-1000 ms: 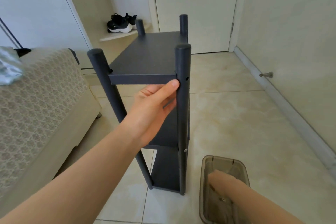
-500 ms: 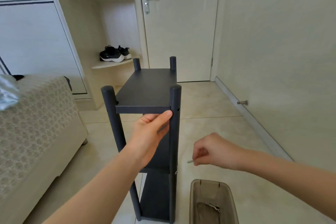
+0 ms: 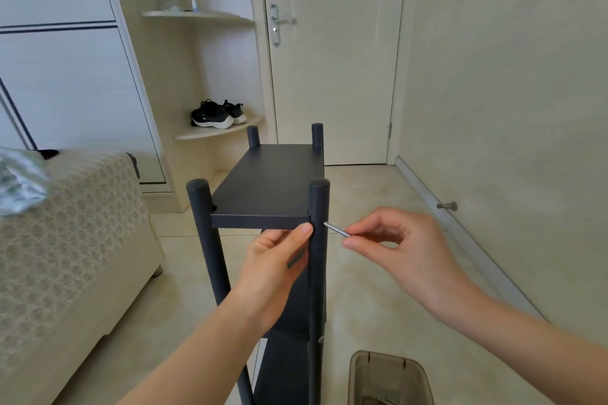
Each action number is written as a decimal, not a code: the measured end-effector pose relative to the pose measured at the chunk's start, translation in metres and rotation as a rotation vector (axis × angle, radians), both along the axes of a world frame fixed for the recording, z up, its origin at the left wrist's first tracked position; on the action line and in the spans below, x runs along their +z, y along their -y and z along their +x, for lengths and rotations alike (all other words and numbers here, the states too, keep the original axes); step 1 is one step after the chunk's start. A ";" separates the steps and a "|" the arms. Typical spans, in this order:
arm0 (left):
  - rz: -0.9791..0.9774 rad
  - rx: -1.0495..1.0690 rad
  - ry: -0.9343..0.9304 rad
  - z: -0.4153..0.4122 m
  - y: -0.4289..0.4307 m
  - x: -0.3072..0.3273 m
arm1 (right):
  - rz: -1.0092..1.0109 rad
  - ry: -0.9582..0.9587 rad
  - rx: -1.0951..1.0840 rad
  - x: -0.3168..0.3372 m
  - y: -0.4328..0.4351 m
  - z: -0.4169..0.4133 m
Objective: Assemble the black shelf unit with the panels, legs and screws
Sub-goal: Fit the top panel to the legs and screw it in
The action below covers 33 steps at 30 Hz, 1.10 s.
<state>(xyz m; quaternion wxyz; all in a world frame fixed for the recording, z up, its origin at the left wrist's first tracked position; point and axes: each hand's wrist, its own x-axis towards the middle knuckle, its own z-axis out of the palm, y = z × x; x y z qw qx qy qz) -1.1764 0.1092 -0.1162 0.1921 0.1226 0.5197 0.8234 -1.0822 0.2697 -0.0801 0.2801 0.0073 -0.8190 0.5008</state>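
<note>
The black shelf unit (image 3: 268,187) stands upright on the floor (image 3: 378,273). The left hand (image 3: 274,268) is under the top panel, its thumb pressed against the front right leg (image 3: 318,273). The right hand (image 3: 399,246) pinches a metal screw (image 3: 336,229), whose tip touches the side of this leg.

The shelf unit (image 3: 269,187) looked matt black and smooth. The screw (image 3: 336,229) was shiny metal. The tub (image 3: 388,378) seemed translucent smoky plastic, the floor (image 3: 378,289) glossy tile, the sofa cover (image 3: 69,223) patterned cloth.
</note>
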 end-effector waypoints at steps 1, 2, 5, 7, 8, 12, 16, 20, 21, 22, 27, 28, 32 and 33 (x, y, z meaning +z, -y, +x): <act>0.001 0.001 0.001 -0.001 0.000 0.000 | 0.008 0.002 -0.007 0.001 0.000 -0.001; -0.001 0.000 0.000 -0.001 0.001 0.000 | 0.018 0.002 -0.010 0.001 0.000 -0.002; -0.014 -0.009 -0.009 -0.004 0.002 -0.001 | 0.034 0.002 -0.007 0.000 0.001 -0.002; -0.027 -0.013 -0.007 -0.005 0.002 -0.002 | 0.031 0.003 -0.012 -0.001 0.001 -0.002; -0.035 -0.011 -0.006 -0.006 0.002 -0.002 | 0.033 0.004 -0.015 -0.002 0.000 -0.002; -0.046 -0.001 -0.017 -0.006 0.001 -0.003 | 0.030 -0.006 -0.013 -0.004 0.000 -0.003; -0.035 0.000 -0.011 -0.005 -0.002 -0.003 | 0.050 -0.023 -0.024 -0.003 0.001 -0.005; -0.051 -0.009 -0.029 -0.004 -0.002 -0.002 | 0.028 -0.013 -0.022 -0.003 0.002 -0.010; -0.052 -0.010 -0.033 -0.004 -0.002 -0.002 | 0.017 -0.015 -0.022 -0.002 0.002 -0.011; -0.050 -0.013 -0.035 -0.004 -0.003 -0.002 | 0.008 -0.016 -0.021 -0.002 0.002 -0.012; -0.029 -0.018 -0.036 -0.003 -0.003 0.000 | 0.006 -0.014 -0.027 -0.002 0.006 -0.016; -0.028 -0.020 -0.036 -0.002 -0.003 0.001 | 0.004 -0.013 -0.028 -0.002 0.006 -0.017; -0.058 -0.016 -0.050 -0.002 -0.003 0.001 | -0.010 -0.016 -0.029 -0.001 0.008 -0.019; -0.059 -0.015 -0.056 -0.002 -0.002 0.001 | -0.013 -0.023 -0.029 -0.001 0.008 -0.020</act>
